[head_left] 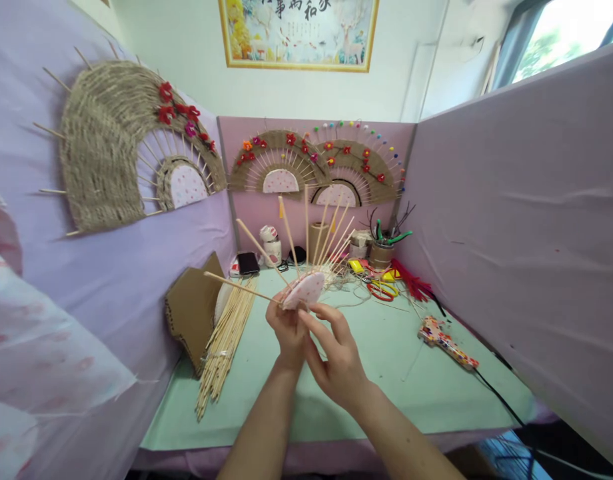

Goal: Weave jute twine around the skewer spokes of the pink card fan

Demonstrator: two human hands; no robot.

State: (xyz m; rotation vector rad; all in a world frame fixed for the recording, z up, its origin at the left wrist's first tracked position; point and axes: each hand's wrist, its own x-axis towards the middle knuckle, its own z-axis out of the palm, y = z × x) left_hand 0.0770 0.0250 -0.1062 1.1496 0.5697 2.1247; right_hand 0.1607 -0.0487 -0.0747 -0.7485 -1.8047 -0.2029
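The left hand (285,330) clamps a dotted half-disc (306,290) with fanned sticks (307,227) above the bench (391,360), midway between its side edges. The right hand (339,360) seemingly adjusts its underside, whether pinching I cannot tell; next calls for steady left fingers.

Pale pink half-disc (308,289), darker-pink spots

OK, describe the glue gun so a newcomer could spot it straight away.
Start at the green tabletop and go to its right side, beside the lilac partition. The glue gun lies there, nearer the camera than the red fuzzy stems. Its multicoloured patterned body and black cord set it apart.
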